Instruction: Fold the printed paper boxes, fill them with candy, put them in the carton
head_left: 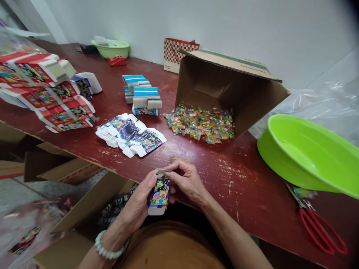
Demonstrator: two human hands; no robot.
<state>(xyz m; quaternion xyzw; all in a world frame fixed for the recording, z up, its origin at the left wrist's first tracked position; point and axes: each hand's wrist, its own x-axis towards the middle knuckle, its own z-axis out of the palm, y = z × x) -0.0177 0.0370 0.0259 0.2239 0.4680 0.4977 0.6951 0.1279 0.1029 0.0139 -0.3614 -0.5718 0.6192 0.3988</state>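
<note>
Between my hands, at the table's front edge, is a small printed candy box (pixel 159 194), dark purple with a cartoon figure. My left hand (pixel 137 205) grips its left side. The fingers of my right hand (pixel 185 181) pinch the white flap at its upper end; a lower flap sticks out toward me. Beyond my hands lies a fanned pile of flat purple box blanks (pixel 131 134). Small clear packets of colourful candy (pixel 202 125) spill from a cardboard carton (pixel 224 82) tipped on its side.
Red box bundles (pixel 53 89) are stacked at left, blue-topped bundles (pixel 146 98) behind the blanks. At right are a green basin (pixel 303 153) and red-handled scissors (pixel 319 228). Below the table's left edge, an open carton (pixel 84 205) holds dark printed boxes. A tape dispenser (pixel 117 61) sits farther back.
</note>
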